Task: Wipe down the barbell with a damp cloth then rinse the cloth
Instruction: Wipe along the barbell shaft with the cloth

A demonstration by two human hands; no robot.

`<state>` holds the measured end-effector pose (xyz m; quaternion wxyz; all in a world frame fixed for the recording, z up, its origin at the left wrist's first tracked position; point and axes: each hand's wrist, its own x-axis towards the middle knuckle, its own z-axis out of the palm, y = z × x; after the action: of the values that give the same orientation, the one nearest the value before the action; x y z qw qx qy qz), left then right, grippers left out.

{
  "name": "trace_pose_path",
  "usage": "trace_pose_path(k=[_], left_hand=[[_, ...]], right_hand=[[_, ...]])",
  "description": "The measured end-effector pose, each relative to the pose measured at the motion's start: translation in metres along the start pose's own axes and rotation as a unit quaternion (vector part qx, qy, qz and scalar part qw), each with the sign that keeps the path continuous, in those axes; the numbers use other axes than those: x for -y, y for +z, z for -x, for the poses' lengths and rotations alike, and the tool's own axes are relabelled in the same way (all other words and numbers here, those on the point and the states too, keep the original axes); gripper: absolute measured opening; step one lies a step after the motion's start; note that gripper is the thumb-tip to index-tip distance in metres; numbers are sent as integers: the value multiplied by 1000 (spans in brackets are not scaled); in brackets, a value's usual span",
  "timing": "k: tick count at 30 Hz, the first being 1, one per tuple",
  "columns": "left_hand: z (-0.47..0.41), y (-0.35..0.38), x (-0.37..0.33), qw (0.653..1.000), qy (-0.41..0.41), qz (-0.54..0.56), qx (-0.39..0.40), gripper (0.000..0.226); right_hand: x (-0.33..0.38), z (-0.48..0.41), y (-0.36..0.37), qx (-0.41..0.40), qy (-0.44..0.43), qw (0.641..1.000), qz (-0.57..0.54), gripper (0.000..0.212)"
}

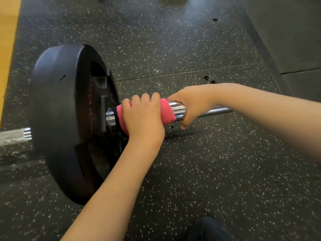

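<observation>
A silver chrome steel barbell (179, 110) lies across a black rubber floor flecked with white (208, 171), carrying a thick round black weight plate (66, 119) that stands on edge at the left. A pink terry cloth (167, 113) is wrapped round the thick chrome section of the bar just beside the plate's inner face. The left hand (142, 117) grips this cloth from above, fingers curled over the far side and closing it tightly against the bar. Just to the right, where the thick section steps down to the thinner shaft, the right hand (194, 105) is curled round the bare metal, thumb hooked below. The bar's outer end shows beyond the plate at the far left. A strip of yellow wooden flooring (7, 40) borders the rubber along the left edge.
</observation>
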<state>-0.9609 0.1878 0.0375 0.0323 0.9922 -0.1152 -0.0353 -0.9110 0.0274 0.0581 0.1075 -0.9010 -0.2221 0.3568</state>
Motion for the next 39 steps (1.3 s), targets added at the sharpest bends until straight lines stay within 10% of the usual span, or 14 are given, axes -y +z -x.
trace_pose_path(k=[4, 10, 13, 20, 26, 31, 39], left_hand=[[-3, 0, 2, 1000, 2, 3, 3, 50], [-2, -2, 1, 1000, 4, 9, 10, 49], [0, -1, 0, 1000, 6, 5, 11, 50], [-3, -2, 0, 1000, 7, 6, 8, 53], [-5, -3, 1, 1000, 7, 10, 19, 54], [0, -2, -1, 1000, 12, 12, 14, 52], [5, 2, -15, 1000, -5, -13, -8, 49]], right_hand=[[0, 5, 17, -107, 17, 992, 67, 36], [-11, 0, 68, -384, -18, 882, 273, 60], [-11, 3, 60, -358, -37, 899, 250, 58], [3, 2, -3, -3, 26, 998, 48, 53], [1, 5, 14, -98, 37, 991, 85, 35], [-1, 8, 58, -324, 9, 917, 234, 45], [0, 23, 51, -278, -16, 942, 188, 82]])
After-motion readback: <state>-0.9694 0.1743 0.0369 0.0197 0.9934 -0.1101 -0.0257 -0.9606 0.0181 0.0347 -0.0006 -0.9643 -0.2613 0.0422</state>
